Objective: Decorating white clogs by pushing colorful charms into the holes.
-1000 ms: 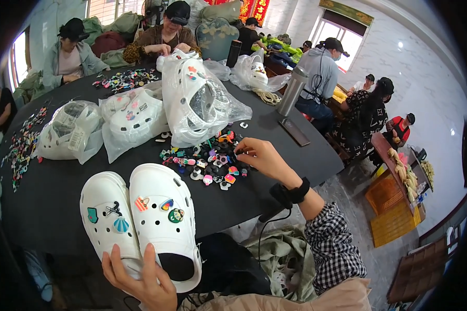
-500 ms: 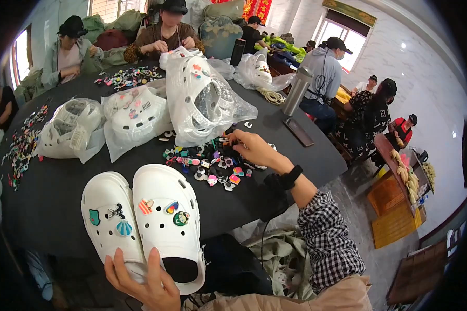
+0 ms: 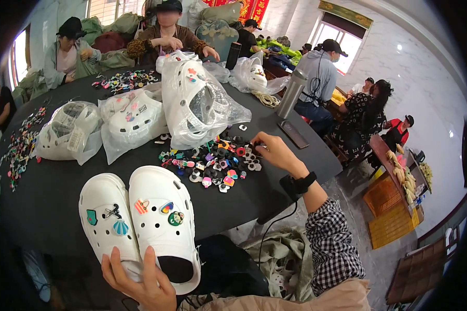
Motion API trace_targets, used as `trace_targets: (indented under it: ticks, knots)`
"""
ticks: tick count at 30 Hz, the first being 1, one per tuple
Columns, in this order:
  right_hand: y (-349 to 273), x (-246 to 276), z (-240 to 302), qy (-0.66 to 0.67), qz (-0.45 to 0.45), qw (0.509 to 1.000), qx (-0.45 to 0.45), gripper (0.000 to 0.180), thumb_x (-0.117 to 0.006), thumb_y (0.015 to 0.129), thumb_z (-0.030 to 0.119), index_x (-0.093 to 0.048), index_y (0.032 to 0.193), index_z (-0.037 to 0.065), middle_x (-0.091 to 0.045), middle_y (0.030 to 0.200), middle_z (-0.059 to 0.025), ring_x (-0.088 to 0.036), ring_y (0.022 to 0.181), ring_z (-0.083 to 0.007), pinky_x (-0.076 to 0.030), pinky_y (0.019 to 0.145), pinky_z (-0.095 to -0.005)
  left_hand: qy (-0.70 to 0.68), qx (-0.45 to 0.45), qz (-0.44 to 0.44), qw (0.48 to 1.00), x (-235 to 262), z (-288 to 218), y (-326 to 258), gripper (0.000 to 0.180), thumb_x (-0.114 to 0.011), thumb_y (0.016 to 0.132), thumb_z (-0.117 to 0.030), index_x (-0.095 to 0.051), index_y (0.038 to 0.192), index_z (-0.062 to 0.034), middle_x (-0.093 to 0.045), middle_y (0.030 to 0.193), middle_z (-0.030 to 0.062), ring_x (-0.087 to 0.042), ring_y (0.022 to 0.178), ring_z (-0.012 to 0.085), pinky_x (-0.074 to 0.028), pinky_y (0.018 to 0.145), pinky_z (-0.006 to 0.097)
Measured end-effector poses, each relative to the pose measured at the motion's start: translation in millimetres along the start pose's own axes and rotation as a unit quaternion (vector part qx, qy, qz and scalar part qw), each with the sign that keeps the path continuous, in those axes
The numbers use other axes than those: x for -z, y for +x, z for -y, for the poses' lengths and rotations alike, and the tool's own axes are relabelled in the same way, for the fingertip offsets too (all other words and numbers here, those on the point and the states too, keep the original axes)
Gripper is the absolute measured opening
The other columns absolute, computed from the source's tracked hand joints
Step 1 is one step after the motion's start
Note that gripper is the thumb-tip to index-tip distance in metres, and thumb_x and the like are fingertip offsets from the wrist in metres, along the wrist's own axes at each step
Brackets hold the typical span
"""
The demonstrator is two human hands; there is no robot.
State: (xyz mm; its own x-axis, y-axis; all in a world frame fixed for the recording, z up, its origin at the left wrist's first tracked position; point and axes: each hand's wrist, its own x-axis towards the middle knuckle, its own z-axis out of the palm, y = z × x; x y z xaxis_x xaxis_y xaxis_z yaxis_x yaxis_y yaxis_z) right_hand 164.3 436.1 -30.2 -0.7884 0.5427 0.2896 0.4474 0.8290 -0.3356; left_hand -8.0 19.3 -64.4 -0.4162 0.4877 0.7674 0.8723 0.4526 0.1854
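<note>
My left hand (image 3: 140, 280) grips a pair of white clogs (image 3: 163, 236) side by side near the table's front edge. Several shoe charms sit in their holes: a teal patch (image 3: 92, 217), a dark crossed shape (image 3: 112, 211), a blue shell (image 3: 121, 228), a striped bag (image 3: 141, 207), a rainbow-coloured piece (image 3: 166, 207) and a round green charm (image 3: 176, 218). My right hand (image 3: 277, 152) is at the right edge of a pile of loose charms (image 3: 213, 163), fingertips pinched together. Whatever is between those fingertips, if anything, is too small to make out.
Bagged white clogs (image 3: 200, 103) stand behind the pile, with further bagged pairs (image 3: 70, 132) to the left. More charms (image 3: 23, 145) lie at the far left. A steel tumbler (image 3: 292, 95) and a dark phone (image 3: 293, 134) stand right. Co-workers (image 3: 166, 39) sit across the table (image 3: 52, 207).
My right hand has moved right, from over the charm pile to its right edge. A co-worker across the table has lowered one hand toward the tabletop. The clogs stay in my left hand.
</note>
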Motion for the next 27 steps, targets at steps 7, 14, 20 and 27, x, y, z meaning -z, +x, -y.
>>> trace_targets:
  ticks: [7,14,20,27]
  knots:
    - [6,5,43,0.244,-0.102,0.961,-0.074,0.013,-0.063,0.093,0.004,-0.061,0.104,-0.002,-0.067,0.089,-0.0072,-0.064,0.075,-0.0126,-0.049,0.066,-0.0282,0.004,0.000,0.007,1.000,1,0,-1,0.026,-0.066,0.092,-0.017,-0.074,0.117,-0.0203,-0.044,0.139,0.0203,-0.037,0.130,0.0449,-0.035,0.107,0.056]
    - [-26,1,101,0.314,-0.085,0.944,-0.048,0.018,-0.066,0.094,0.007,-0.065,0.111,0.002,-0.058,0.086,0.0021,-0.051,0.072,-0.0036,-0.042,0.064,-0.0212,-0.009,0.012,0.004,1.000,-1,1,-1,0.030,-0.065,0.090,-0.012,-0.074,0.118,-0.0209,-0.044,0.139,0.0205,-0.037,0.130,0.0450,-0.033,0.108,0.057]
    - [-83,-17,120,0.396,-0.060,0.908,-0.122,0.014,-0.063,0.098,0.012,-0.066,0.109,0.005,-0.054,0.078,0.0049,-0.050,0.070,-0.0025,-0.040,0.060,-0.0208,-0.012,0.010,0.006,1.000,-2,1,-2,0.033,-0.066,0.088,-0.011,-0.073,0.119,-0.0222,-0.044,0.140,0.0204,-0.037,0.130,0.0442,-0.034,0.107,0.056]
    - [-81,-34,116,0.430,-0.052,0.895,-0.106,0.011,-0.062,0.097,0.006,-0.062,0.107,0.002,-0.061,0.091,0.0014,-0.057,0.080,-0.0054,-0.046,0.071,-0.0210,-0.015,0.008,-0.004,1.000,0,2,-2,0.035,-0.066,0.087,-0.010,-0.073,0.119,-0.0226,-0.044,0.140,0.0203,-0.038,0.129,0.0439,-0.034,0.107,0.056]
